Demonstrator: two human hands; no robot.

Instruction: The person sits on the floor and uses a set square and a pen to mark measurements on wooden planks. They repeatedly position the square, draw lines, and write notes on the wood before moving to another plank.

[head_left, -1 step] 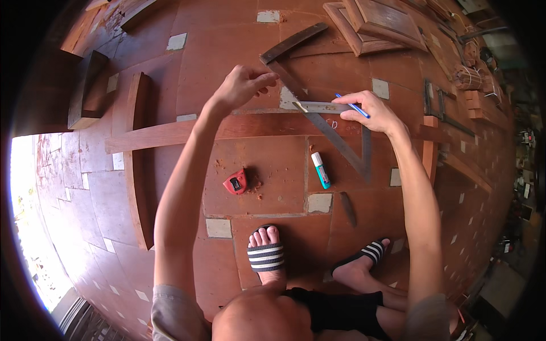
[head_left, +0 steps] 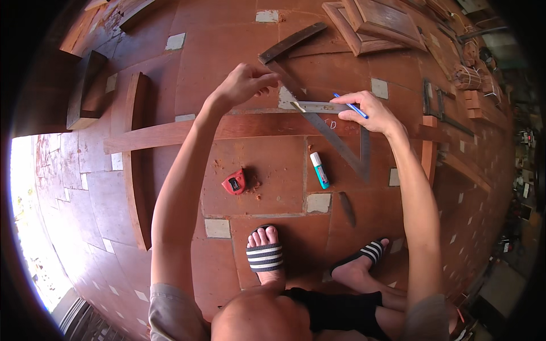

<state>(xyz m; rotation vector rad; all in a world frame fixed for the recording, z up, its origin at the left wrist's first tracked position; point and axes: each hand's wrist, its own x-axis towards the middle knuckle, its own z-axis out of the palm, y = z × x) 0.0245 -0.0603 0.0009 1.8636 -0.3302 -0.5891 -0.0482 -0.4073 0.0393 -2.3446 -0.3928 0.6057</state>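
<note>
My left hand (head_left: pixel 247 85) is held over the far side of a long reddish wooden beam (head_left: pixel 250 126), its fingers curled. Its fingertips overlap the blade of a dark-stocked square (head_left: pixel 293 42), whose blade slants across the beam; whether they grip anything is hidden. Between the fingers of my right hand (head_left: pixel 372 111) is a blue pen (head_left: pixel 354 107). The same hand grips the silver stock of a second square (head_left: pixel 318 107), laid along the beam's far edge. That square's dark blade (head_left: pixel 365 153) crosses the beam to the near side. Chalky marks show on the beam beside it.
On the tiled floor before me lie a red tape measure (head_left: pixel 234 182), a white-and-teal correction pen (head_left: pixel 319 170) and a dark pointed strip (head_left: pixel 347 209). Wooden supports (head_left: pixel 136 170) carry the beam. Panelled frames (head_left: pixel 384 25) lie at the far right, bundled wood blocks (head_left: pixel 469 79) farther right.
</note>
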